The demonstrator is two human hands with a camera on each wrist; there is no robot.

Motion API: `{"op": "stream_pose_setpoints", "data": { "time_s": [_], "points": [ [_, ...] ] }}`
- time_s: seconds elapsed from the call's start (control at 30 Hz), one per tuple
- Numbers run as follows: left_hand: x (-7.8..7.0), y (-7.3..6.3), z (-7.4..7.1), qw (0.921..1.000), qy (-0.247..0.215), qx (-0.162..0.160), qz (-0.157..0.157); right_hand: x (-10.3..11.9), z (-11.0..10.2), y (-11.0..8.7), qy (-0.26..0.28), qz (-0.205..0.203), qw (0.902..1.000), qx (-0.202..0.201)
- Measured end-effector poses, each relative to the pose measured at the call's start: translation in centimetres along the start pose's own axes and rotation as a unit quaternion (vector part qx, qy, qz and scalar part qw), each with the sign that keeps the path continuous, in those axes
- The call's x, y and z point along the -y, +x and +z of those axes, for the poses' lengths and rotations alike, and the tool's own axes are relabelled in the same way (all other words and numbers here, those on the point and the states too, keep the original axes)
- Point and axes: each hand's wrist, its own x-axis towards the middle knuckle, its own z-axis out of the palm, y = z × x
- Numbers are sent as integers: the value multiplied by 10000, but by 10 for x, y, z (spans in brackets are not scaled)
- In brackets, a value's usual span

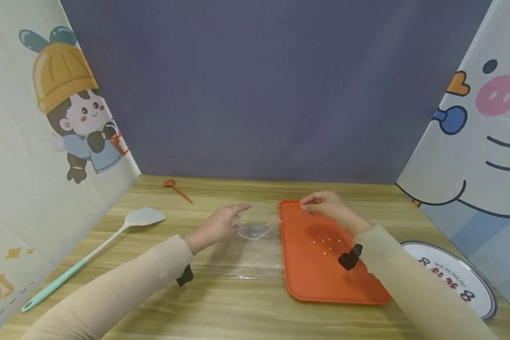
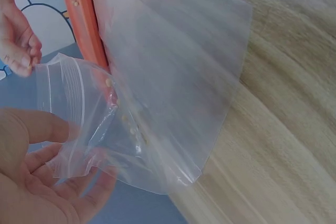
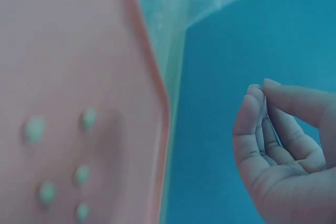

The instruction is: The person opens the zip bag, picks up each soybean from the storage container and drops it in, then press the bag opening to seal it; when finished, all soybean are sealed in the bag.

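My left hand point(image 1: 216, 228) grips a clear zip bag point(image 2: 173, 77) near its mouth, thumb on one side and fingers on the other. The zip strip shows as ridges in the left wrist view, and several small yellow beans point(image 2: 126, 121) lie inside. The rest of the bag spreads flat on the table beside the orange tray point(image 1: 297, 278). Over the tray's far left part, my right hand point(image 1: 327, 206) is raised with thumb and fingertips pinched together; a tiny yellowish bean shows at the tips in the left wrist view. Several loose beans point(image 1: 323, 241) sit on the tray below.
A spatula point(image 1: 144, 216) with a mint handle lies at the left. Behind it is a small orange spoon point(image 1: 177, 191). A white oval plate point(image 1: 478, 288) with printed lettering stands at the right, partly behind my right sleeve. Printed panels and a dark backdrop point(image 1: 263, 94) enclose the table.
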Motion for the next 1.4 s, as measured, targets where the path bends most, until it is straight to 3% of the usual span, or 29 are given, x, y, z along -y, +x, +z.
{"op": "stream_pose_setpoints", "data": {
  "time_s": [0.33,0.57,0.8,1.1,1.4],
  "points": [
    [-3,7,5,9995,-35,-250,-201,32,39,18,204,-154,9996,91],
    [-2,7,5,9989,56,-444,-139,42,63,33,179,-416,9987,214],
    [-2,7,6,9991,-39,-395,-159,47,74,36,-116,-469,9988,60],
    [-1,10,6,9991,-239,-254,-226,46,56,27,-194,-265,9995,-24],
    [1,6,-1,9997,-240,-87,-67,18,12,7,-282,23,9996,-13]
  ]
}}
